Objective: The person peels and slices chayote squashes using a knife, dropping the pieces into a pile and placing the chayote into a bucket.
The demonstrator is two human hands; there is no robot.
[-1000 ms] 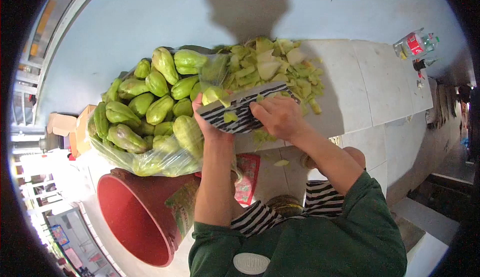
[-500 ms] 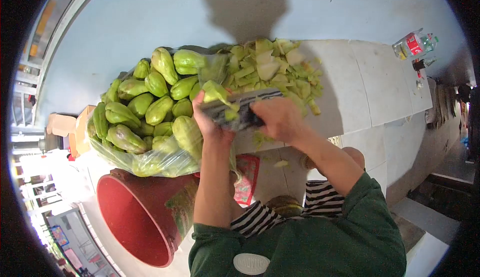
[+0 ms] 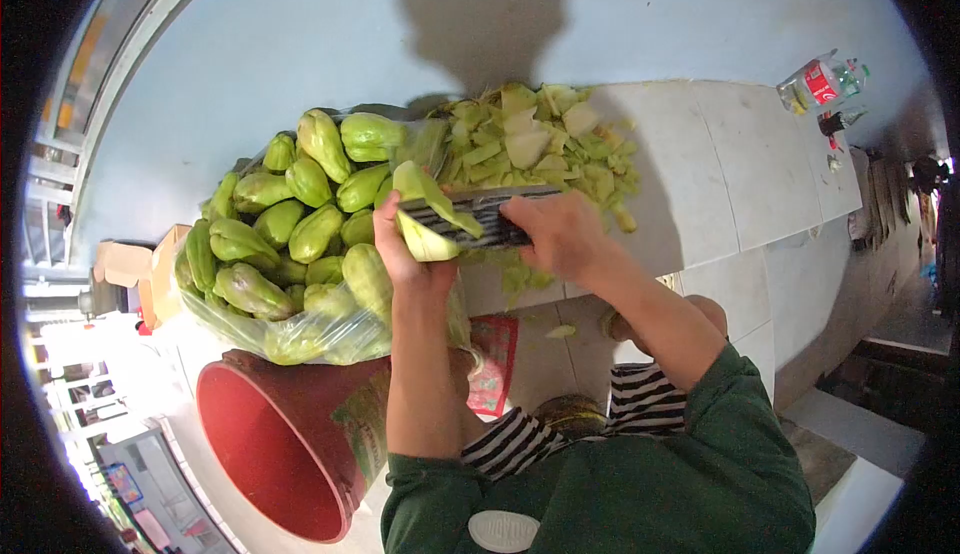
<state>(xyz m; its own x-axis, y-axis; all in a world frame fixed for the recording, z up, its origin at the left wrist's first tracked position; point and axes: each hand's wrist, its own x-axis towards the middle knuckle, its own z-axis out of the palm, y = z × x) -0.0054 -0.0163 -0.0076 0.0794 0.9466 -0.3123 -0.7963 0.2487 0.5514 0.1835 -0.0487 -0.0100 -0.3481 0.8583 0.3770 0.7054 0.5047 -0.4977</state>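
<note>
Your left hand [image 3: 408, 266] grips a partly peeled chayote [image 3: 428, 242] near the tiled ledge's [image 3: 740, 154] edge; your right hand [image 3: 562, 234] holds a broad-bladed knife [image 3: 500, 218], peel draped across it. Peelings [image 3: 520, 149] are heaped behind (a sizeable pile), while many unpeeled chayotes [image 3: 315, 232] fill the plastic bag [image 3: 345, 339].

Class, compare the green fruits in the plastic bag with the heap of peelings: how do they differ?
Shape: the green fruits are plump and rounded, while the peelings are mostly thin, flattish pieces.
Size: each fruit is clearly bigger than a typical peeling.
Placement: the fruits are gathered in a clear plastic bag; the peelings lie loose on the tiled ledge.
Shared: both are mainly green, though some peelings look paler.
</note>
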